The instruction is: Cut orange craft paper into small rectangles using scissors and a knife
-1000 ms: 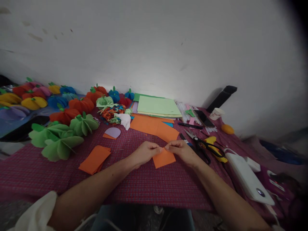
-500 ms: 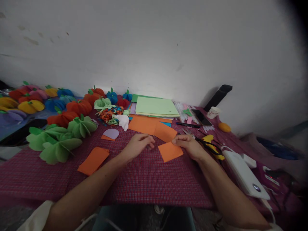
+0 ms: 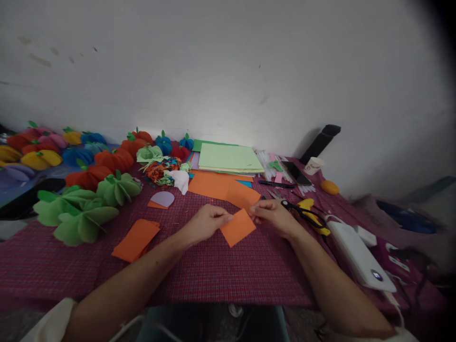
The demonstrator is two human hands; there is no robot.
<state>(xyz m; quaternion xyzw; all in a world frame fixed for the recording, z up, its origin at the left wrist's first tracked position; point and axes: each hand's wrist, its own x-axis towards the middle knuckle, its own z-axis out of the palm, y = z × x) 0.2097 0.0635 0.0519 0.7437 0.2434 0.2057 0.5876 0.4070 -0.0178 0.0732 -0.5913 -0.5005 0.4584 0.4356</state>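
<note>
A small orange paper square [image 3: 238, 229] is held up over the checked tablecloth, tilted between my two hands. My left hand [image 3: 208, 221] pinches its left corner between thumb and fingers. Closed at the opposite upper edge of the square is my right hand [image 3: 272, 216], fingertips against the paper; their exact hold is partly hidden. Just behind lies a larger creased sheet of orange paper [image 3: 213, 184]. A stack of cut orange paper pieces [image 3: 137, 240] rests left of my left forearm. Black-handled scissors [image 3: 302, 211] lie beside my right hand.
Paper pumpkins [image 3: 85, 225] in several colours crowd the left side, near crumpled paper scraps [image 3: 162, 171]. Stacked green paper sheets [image 3: 230, 156] lie against the wall. On the right are a pen [image 3: 277, 184], a phone [image 3: 296, 173], a paper cup [image 3: 313, 166] and a white power bank [image 3: 359, 256].
The orange paper square has moved left, off the front of my right hand. My left hand, empty before, has come to grip its left corner.
</note>
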